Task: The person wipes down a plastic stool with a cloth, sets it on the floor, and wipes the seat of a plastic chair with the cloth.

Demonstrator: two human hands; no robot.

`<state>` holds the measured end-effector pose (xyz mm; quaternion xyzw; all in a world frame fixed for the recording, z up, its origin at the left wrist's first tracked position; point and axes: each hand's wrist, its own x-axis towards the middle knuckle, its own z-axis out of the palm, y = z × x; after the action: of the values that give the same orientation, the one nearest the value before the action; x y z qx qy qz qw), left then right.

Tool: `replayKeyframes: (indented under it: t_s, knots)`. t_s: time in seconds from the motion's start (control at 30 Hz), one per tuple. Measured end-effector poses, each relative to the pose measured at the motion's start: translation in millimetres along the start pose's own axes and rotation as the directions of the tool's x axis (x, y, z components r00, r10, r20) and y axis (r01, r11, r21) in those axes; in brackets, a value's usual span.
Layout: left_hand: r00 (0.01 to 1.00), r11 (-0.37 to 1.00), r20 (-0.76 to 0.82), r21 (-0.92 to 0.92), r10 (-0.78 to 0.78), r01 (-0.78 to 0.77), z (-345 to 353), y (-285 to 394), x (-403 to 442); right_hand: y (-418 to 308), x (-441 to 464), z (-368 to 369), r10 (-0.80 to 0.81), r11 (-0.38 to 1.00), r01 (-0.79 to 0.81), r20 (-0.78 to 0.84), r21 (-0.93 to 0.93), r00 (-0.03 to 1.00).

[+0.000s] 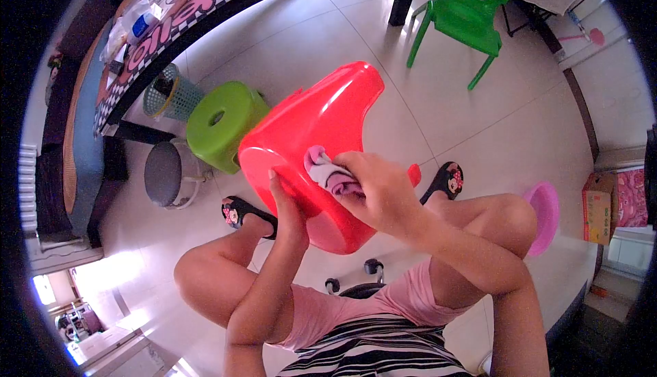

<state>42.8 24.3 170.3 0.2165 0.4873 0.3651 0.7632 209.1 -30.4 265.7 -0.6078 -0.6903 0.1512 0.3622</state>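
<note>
A glossy red plastic stool (308, 117) is tilted between my knees, above the floor tiles. My left hand (291, 216) grips it by its near part, thumb lying on the red surface and the other fingers mostly hidden. In my right hand (380, 189) is a bunched pink and white cloth (332, 175), which lies against the stool's side. Part of the cloth is covered by my fingers.
A green stool (226, 123), a round grey-topped stool (163, 175) and a mesh wastebasket (174, 96) stand at left, beside a table (198, 7). A green chair (469, 17) is at upper right. A pink basin (544, 219) and a cardboard box (597, 209) are at right.
</note>
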Motion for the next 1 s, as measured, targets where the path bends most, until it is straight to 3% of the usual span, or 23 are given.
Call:
replayKeyframes:
  t_s: [0.17,0.37,0.57,0.73,0.9,1.0]
  knots:
    - [1.000,0.998,0.004,-0.068,-0.004,0.004,-6.6,-9.0,4.6,13.2,12.8,-2.9,0.048,0.998,-0.052,-0.099,-0.040,0.994]
    - [0.987,0.994,0.130,-0.054,-0.091,0.099,0.3,4.2,-24.0,31.4,24.3,-9.2,0.181,0.977,-0.197,-0.169,-0.081,0.969]
    - [0.992,0.992,0.041,0.055,-0.118,0.116,-2.8,10.9,-45.5,53.5,32.0,-16.2,0.383,0.914,-0.399,-0.165,-0.073,0.909]
    - [0.988,0.972,-0.035,0.173,-0.152,0.156,-21.7,9.4,-46.9,78.5,33.3,-21.8,0.375,0.899,-0.415,-0.243,-0.138,0.895]
    - [0.987,0.970,-0.053,0.181,-0.153,0.160,-19.9,10.1,-51.3,78.9,36.3,-23.9,0.393,0.868,-0.426,-0.172,-0.256,0.903]
    - [0.989,0.983,-0.077,0.126,-0.125,0.134,-14.9,6.7,-50.7,72.5,36.9,-22.6,0.418,0.883,-0.440,-0.153,-0.164,0.896]
